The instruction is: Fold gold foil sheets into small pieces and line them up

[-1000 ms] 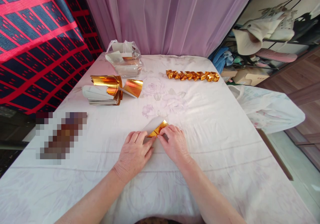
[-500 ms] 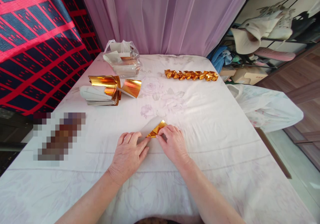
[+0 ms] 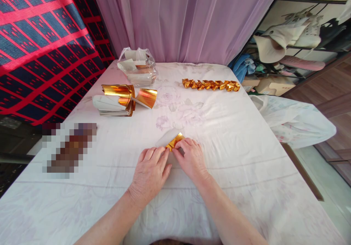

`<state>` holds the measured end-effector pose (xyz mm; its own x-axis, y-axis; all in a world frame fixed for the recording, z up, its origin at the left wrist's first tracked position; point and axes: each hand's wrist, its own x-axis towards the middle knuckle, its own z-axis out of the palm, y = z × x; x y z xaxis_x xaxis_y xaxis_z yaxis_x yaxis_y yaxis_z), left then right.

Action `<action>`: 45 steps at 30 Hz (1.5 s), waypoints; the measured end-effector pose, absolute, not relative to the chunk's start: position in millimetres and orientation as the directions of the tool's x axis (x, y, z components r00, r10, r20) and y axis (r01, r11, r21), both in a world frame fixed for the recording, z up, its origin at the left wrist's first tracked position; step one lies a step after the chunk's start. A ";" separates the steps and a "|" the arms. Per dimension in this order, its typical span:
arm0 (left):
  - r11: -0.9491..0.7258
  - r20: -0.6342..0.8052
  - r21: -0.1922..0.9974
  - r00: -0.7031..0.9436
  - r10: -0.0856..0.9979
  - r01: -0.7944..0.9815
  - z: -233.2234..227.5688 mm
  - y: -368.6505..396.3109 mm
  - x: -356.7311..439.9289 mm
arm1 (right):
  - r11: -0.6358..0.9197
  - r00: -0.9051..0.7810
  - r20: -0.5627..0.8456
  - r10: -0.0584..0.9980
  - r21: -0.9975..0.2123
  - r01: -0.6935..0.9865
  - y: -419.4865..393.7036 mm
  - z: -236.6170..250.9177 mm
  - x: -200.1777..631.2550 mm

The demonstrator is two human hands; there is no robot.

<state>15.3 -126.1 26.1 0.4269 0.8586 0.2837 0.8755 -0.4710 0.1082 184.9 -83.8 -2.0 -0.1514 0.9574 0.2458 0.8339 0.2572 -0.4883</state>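
A small sheet of gold foil paper (image 3: 174,141), white on its back, lies partly folded on the white cloth-covered table (image 3: 233,135). My left hand (image 3: 150,172) presses flat on its near-left part, fingertips touching the fold. My right hand (image 3: 191,158) pinches the gold corner from the right. Most of the sheet is hidden under both hands.
A stack of gold foil sheets (image 3: 117,99) curls up at the left. A clear plastic bag (image 3: 137,71) with more paper stands behind it. A row of folded gold pieces (image 3: 211,84) lies at the back. A blurred object (image 3: 68,148) sits near left. Shelves with clutter stand right.
My left hand has slid right and forward onto the paper, closing up against my right hand. The gold corner shows less than before.
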 end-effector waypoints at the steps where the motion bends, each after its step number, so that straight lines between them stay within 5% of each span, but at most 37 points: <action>1: -0.473 0.274 0.109 0.431 0.860 0.874 24.6 -126.1 17.4 | 0.263 -0.152 0.254 0.955 -0.486 0.833 -83.7 -2.5 185.1; 13: -0.434 0.232 0.115 0.401 0.886 0.894 15.5 -125.1 23.5 | 0.328 -0.089 0.425 0.901 -0.530 0.782 -80.8 -12.0 196.0; 23: -0.422 0.263 0.132 0.378 0.887 0.897 19.8 -115.1 10.0 | 0.275 -0.084 0.358 0.930 -0.526 0.805 -75.3 -14.5 210.4; 35: -0.391 0.264 0.133 0.347 0.900 0.911 26.0 -84.6 -0.6 | 0.414 -0.264 0.328 0.907 -0.584 0.698 -77.0 -8.8 215.1; 45: -0.431 0.277 0.056 0.400 0.874 0.901 21.8 -81.7 -4.7 | 0.471 -0.327 0.360 0.874 -0.457 0.754 -78.1 -8.5 211.2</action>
